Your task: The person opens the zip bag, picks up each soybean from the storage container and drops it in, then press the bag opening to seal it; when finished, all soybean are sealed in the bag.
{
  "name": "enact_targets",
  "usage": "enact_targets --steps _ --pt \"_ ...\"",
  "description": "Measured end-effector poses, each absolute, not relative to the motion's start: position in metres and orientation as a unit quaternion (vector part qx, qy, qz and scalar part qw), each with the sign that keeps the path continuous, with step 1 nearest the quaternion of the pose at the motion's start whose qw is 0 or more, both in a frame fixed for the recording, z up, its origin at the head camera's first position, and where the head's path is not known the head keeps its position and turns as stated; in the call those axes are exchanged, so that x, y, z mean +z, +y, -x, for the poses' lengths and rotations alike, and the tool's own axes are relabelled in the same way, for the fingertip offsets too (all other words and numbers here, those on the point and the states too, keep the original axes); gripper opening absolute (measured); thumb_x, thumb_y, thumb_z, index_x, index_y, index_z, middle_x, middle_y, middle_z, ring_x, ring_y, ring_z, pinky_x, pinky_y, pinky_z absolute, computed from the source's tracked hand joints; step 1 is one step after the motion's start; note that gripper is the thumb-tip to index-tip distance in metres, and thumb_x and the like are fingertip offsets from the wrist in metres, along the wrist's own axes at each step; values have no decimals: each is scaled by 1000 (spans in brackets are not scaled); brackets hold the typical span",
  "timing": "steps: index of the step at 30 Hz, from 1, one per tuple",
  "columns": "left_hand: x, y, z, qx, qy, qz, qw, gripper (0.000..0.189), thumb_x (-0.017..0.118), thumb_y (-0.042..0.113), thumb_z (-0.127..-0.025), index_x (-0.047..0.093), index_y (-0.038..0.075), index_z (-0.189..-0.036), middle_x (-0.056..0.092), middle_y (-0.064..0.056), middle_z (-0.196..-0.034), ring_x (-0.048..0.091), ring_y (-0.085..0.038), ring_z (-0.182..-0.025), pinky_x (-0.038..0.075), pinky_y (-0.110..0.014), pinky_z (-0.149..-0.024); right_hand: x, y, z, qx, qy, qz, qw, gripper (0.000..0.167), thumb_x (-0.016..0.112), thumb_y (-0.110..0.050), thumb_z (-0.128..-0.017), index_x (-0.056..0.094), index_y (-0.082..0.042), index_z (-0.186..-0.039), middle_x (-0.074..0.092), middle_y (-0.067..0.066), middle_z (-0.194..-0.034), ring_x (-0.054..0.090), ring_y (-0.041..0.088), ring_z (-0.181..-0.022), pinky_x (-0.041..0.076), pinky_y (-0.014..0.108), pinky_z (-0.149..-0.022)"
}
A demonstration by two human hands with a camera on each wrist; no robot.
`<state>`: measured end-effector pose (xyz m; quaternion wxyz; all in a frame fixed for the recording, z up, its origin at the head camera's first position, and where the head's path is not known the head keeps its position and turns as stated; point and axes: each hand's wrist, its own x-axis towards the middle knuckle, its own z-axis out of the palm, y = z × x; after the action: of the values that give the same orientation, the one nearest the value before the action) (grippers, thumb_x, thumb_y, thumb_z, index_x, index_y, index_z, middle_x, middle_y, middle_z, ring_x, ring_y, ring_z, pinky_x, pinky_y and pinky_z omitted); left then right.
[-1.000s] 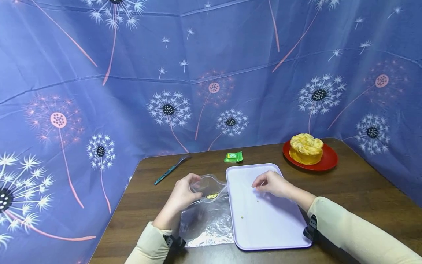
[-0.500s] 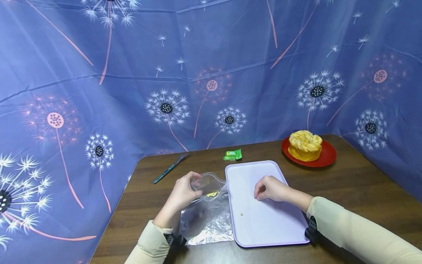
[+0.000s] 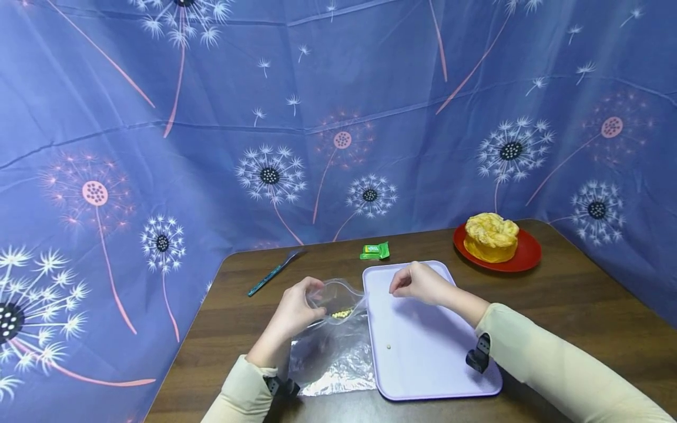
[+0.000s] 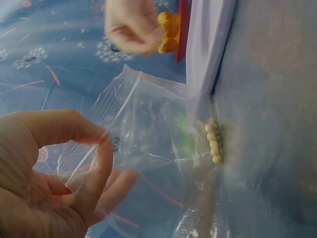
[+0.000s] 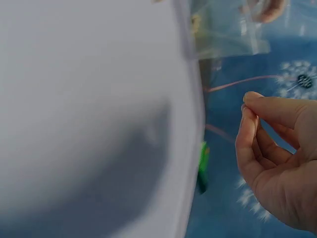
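Observation:
My left hand (image 3: 294,306) pinches the rim of a clear zip bag (image 4: 143,119) between thumb and fingers and holds its mouth apart. At the bottom of the bag lie several small round yellow beans (image 4: 213,141). My right hand (image 3: 420,284) is above the upper left of a lilac tray (image 3: 433,358), thumb and fingertips pinched together. The bean it took from the tray is hidden between the fingertips (image 5: 252,96). One other small yellow bean (image 3: 388,346) lies on the tray's left part.
A sheet of silvery, crinkled film (image 3: 333,358) lies under the bag, left of the tray. Behind are a blue-handled fork (image 3: 272,274) and a green packet (image 3: 375,251). A red plate (image 3: 523,252) bearing a round yellow cake (image 3: 491,238) stands at the back right.
My right hand came down on the tray, pinched one of two loose beans, then rose and moved left toward the bag. The left hand kept the bag in about the same place.

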<state>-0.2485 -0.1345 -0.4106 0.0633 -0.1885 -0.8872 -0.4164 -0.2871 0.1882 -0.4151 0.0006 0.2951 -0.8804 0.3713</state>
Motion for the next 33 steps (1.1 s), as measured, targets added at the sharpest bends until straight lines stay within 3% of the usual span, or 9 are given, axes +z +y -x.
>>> enact_targets --steps 7,15,26,33 --pt "-412 -135 248 -414 -888 189 64 47 82 -5 -71 65 -1 -114 72 -17 -109 71 -31 -96 58 -46 -80 -395 143 285 413 -863 -292 -1 6 79 -2 -85 79 -9 -84 74 -5 -81 69 8 -75 56 27 -69" --pt "-413 -134 249 -413 -887 195 70 48 82 -5 -70 65 -1 -114 72 -17 -108 71 -31 -96 58 -43 -79 -399 115 286 417 -842 -341 -5 5 78 -2 -87 79 -6 -87 74 -6 -82 67 4 -73 56 24 -68" --pt "-413 -133 249 -412 -888 193 66 47 82 -5 -70 65 -1 -114 72 -17 -107 71 -30 -95 58 -43 -79 -402 144 279 427 -854 -298 15 9 79 -4 -84 74 -11 -85 69 -8 -78 63 8 -72 53 26 -68" --pt "-414 -133 251 -408 -890 190 68 47 81 -3 -70 66 0 -114 72 -15 -106 70 -28 -95 57 -41 -78 -427 167 274 422 -844 -327 -43 9 77 1 -82 73 -8 -84 69 -6 -76 61 8 -69 52 25 -66"
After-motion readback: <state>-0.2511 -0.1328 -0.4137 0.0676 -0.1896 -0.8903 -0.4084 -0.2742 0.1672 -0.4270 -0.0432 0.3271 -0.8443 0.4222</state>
